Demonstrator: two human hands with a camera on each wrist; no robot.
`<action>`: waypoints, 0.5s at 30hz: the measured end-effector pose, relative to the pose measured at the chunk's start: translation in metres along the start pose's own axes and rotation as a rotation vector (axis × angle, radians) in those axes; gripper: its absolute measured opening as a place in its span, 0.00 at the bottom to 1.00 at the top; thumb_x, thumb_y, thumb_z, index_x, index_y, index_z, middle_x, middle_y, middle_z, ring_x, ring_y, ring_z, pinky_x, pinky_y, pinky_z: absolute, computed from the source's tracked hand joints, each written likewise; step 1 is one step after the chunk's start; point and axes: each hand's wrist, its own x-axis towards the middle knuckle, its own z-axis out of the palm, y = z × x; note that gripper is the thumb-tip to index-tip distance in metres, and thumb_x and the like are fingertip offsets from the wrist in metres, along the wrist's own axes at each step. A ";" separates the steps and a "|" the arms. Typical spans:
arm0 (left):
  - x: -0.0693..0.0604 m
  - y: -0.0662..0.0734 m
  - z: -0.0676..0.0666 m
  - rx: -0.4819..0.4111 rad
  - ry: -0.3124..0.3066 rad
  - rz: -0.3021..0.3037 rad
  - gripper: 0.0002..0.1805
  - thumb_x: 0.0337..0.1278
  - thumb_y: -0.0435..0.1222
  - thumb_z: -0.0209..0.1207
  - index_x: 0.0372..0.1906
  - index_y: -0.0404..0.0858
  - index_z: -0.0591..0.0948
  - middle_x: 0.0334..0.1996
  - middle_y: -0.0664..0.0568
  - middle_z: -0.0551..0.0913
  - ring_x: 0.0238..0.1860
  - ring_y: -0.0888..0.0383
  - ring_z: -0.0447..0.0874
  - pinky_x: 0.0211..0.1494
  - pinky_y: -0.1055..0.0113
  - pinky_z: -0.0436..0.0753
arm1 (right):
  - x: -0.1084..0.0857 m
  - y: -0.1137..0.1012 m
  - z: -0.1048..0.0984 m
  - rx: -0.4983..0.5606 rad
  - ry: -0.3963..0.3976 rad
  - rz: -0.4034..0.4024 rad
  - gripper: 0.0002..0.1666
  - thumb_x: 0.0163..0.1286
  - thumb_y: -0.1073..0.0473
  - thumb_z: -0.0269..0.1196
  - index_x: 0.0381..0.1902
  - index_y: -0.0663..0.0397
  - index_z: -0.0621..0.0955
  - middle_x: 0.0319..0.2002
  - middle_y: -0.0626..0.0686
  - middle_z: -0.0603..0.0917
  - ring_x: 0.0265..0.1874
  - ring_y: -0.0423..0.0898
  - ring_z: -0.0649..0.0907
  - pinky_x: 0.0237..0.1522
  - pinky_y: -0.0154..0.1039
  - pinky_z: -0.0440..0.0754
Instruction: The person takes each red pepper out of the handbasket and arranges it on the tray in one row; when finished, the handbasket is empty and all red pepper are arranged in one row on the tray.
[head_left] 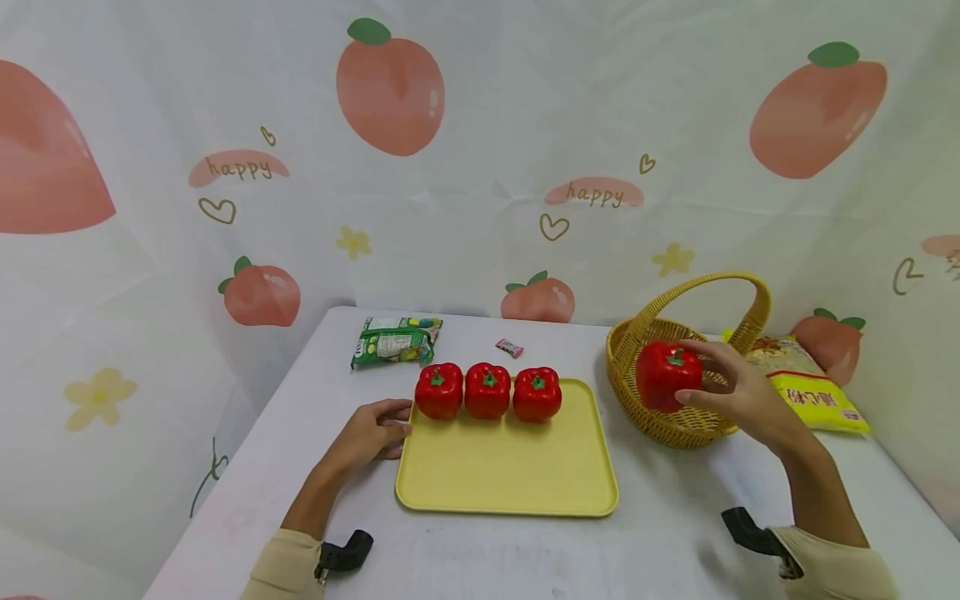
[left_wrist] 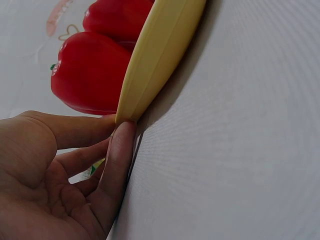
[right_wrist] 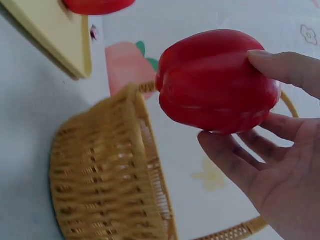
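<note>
A red bell pepper [right_wrist: 215,82] is gripped between the thumb and fingers of my right hand [head_left: 742,392], held over the wicker basket [head_left: 618,367]. The basket's wall [right_wrist: 105,175] stands below the pepper in the right wrist view. At the left edge of the yellow tray [head_left: 510,475], my left hand [head_left: 370,432] pinches the rim; its thumb and a finger meet at the tray's edge [left_wrist: 155,55] in the left wrist view. Along the tray's back side sit three more red peppers in a row: a left one [head_left: 439,392], a middle one [head_left: 487,392] and a right one [head_left: 537,395].
Behind the tray lie a green snack packet [head_left: 396,342] and a small pink wrapped piece [head_left: 510,347]. A yellow food bag [head_left: 813,396] lies right of the basket, beside the basket's arched handle [head_left: 705,279]. A printed cloth [head_left: 465,225] hangs behind the white table [head_left: 480,558].
</note>
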 end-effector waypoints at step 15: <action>-0.001 -0.001 0.000 0.004 0.004 0.004 0.28 0.70 0.33 0.64 0.73 0.35 0.76 0.59 0.43 0.84 0.47 0.55 0.88 0.46 0.61 0.92 | 0.010 -0.013 0.044 0.038 -0.065 -0.040 0.44 0.67 0.60 0.73 0.77 0.58 0.68 0.71 0.64 0.72 0.64 0.70 0.78 0.50 0.31 0.87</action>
